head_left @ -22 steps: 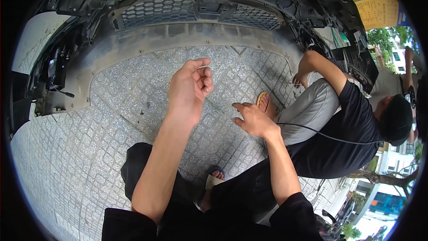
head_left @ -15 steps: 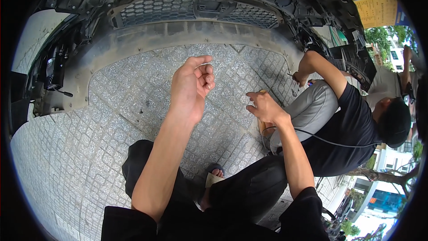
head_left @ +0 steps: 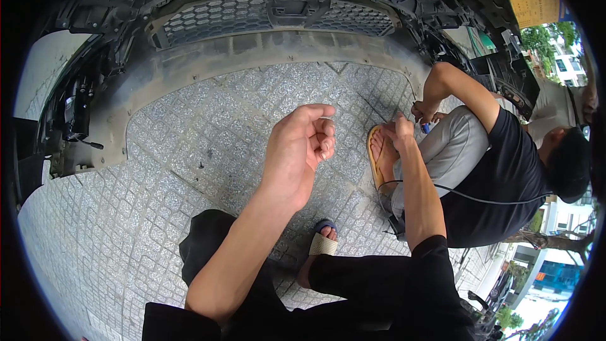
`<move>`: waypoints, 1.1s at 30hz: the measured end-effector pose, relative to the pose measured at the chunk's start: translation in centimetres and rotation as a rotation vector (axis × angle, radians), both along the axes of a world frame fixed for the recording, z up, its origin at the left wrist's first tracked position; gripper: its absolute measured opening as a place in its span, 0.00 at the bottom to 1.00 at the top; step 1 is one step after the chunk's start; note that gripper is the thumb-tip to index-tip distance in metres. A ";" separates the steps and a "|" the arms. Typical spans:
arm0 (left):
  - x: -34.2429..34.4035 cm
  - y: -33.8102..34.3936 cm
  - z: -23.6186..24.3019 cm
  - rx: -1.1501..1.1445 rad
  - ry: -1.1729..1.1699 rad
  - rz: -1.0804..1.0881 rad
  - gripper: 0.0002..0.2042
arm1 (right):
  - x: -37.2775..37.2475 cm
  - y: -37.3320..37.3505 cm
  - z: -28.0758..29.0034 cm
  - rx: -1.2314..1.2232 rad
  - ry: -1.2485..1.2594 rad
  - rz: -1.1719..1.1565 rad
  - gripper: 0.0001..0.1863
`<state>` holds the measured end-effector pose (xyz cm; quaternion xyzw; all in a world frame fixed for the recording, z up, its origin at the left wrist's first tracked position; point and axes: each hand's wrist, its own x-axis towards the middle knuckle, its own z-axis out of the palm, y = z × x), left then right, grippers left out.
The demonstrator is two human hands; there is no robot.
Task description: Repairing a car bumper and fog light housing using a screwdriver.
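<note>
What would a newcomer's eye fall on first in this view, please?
Probably the big dark bumper arching across the top, with its honeycomb grille. Next, the left hand in the middle, its fingers curled above grey paving. At right, a co-worker in a black shirt and grey trousers crouches beside the person's right hand.

My left hand (head_left: 297,155) and right hand (head_left: 400,132) make two. Far ahead of me I count one car bumper (head_left: 252,50) with two honeycomb mesh panels (head_left: 218,19). To my right are two other people (head_left: 489,167), one near, one farther, and one black cable (head_left: 475,201). Two sandals (head_left: 323,244) show: one pale-strapped near me, one yellow at right.
</note>
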<state>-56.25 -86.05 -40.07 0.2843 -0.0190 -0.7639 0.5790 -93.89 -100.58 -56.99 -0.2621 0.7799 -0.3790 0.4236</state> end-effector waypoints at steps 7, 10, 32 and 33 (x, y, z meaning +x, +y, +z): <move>1.2 3.5 2.1 0.066 -0.009 -0.115 0.09 | -3.0 -5.6 -2.2 -0.317 -0.233 -0.288 0.23; 2.9 3.7 1.6 0.156 -0.149 0.037 0.09 | -4.3 -8.4 -2.5 -0.425 -0.190 -0.405 0.20; -1.4 1.7 -1.0 0.189 -0.324 -0.002 0.09 | -0.9 -10.3 -5.1 -0.482 -0.322 -0.586 0.10; -1.6 1.3 -1.7 0.173 -0.327 -0.031 0.09 | 0.2 -10.2 -4.6 -0.491 -0.316 -0.588 0.10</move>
